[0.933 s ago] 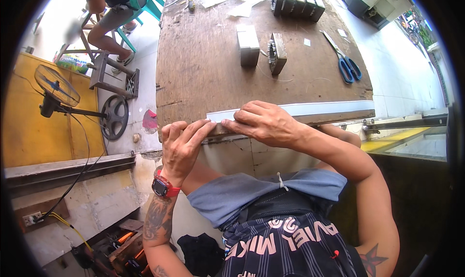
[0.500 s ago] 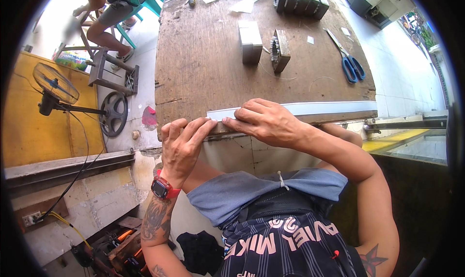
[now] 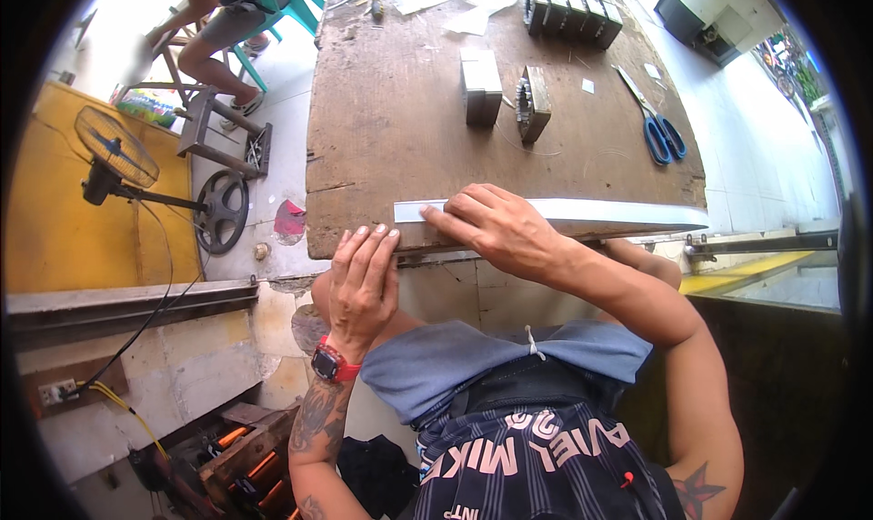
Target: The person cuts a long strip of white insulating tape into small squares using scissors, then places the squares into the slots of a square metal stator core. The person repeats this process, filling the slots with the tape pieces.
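Note:
A long, narrow white strip [image 3: 618,214] lies along the near edge of the wooden table [image 3: 382,147], a lengthwise crease showing near its left end. My right hand [image 3: 509,225] bends over that left part, fingertips pressed on the strip and fingers curled. To its left, my left hand [image 3: 362,279] rests its outstretched fingertips on the table's front edge, apart from the strip and holding nothing. Beyond the hands stand a rectangular metal block [image 3: 480,88] and a slotted metal core [image 3: 534,106]. Blue-handled scissors [image 3: 661,131] lie at the right.
Several similar metal cores [image 3: 573,15] stand in a row at the far side, near clear plastic sheets [image 3: 473,2] and a screwdriver [image 3: 376,9]. A fan [image 3: 114,147] stands on the left. Another person [image 3: 214,47] is at the upper left, by a green chair [image 3: 300,11].
My left hand has come off the strip's end and moved slightly right and down to the table edge. My right hand stays on the strip. The view has shifted slightly.

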Demonstrator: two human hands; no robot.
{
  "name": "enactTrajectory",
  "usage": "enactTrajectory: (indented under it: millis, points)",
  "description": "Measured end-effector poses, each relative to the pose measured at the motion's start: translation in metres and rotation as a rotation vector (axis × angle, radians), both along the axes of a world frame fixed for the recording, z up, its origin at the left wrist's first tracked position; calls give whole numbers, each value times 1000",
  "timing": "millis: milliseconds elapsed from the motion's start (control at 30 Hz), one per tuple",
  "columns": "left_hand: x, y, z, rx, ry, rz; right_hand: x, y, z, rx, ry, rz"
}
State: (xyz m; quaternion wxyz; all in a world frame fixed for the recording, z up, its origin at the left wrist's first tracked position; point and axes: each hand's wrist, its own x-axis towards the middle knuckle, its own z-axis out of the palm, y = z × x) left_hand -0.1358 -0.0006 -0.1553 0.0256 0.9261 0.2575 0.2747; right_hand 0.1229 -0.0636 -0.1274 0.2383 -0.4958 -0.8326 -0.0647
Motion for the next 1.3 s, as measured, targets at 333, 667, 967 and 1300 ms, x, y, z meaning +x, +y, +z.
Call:
enactTrajectory:
  millis: [333,667,967,1300]
  points:
    - [8,24,10,14,59,-287,-13,12,-7,53,29,60]
    - [14,16,2,6,19,-209,21,-9,-8,71,-43,113]
    - [23,11,10,-17,38,-141,22,-8,-5,4,-14,111]
    - [30,-2,-9,92,127,-81,36,-16,0,37,-97,118]
